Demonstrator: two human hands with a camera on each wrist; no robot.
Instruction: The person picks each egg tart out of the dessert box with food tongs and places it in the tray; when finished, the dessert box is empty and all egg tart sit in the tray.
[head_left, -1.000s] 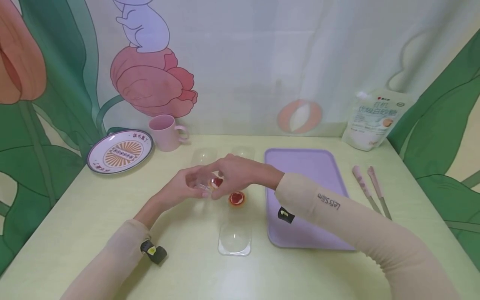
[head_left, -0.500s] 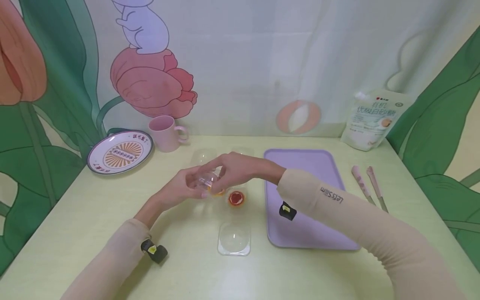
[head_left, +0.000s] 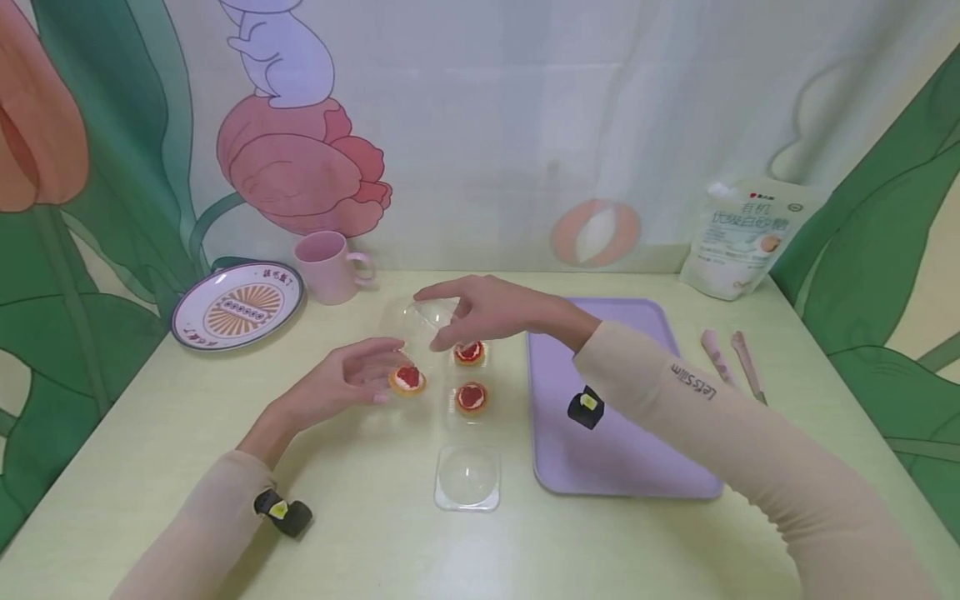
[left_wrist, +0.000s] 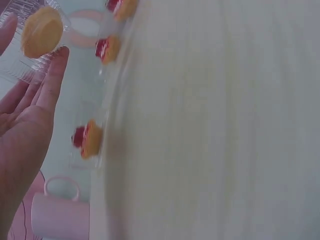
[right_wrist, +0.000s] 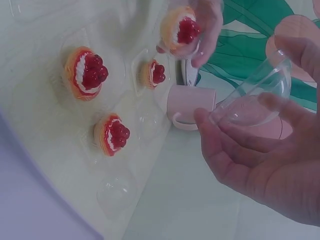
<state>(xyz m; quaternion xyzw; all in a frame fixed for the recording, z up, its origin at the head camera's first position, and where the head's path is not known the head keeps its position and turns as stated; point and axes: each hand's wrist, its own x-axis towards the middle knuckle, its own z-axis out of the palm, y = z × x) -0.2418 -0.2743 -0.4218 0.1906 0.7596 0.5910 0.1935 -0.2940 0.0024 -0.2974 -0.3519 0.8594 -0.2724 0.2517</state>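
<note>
My left hand (head_left: 337, 383) holds a clear plastic tray by its edges, with a cherry tart (head_left: 407, 379) sitting in it above the table. From below, the left wrist view shows the tart's golden base (left_wrist: 43, 32) through the ribbed plastic. Up and to the right, my right hand (head_left: 498, 308) pinches a clear domed lid (right_wrist: 262, 97) between thumb and fingers, apart from the tart. Two more tarts stand in clear trays on the table, a nearer one (head_left: 472, 398) and a farther one (head_left: 469, 353). A third tart (right_wrist: 152, 74) shows in the right wrist view.
A loose domed lid (head_left: 468, 477) lies in front, with another (right_wrist: 116, 192) at the back. The purple tray (head_left: 615, 450) is to the right, then two pink-handled utensils (head_left: 720, 358) and a sugar pouch (head_left: 738, 242). A pink mug (head_left: 327, 267) and a plate (head_left: 238, 307) stand back left.
My hands were together around the tart and lid. Now my right hand has moved up and right with the lid, while my left hand has drawn slightly left with the tart.
</note>
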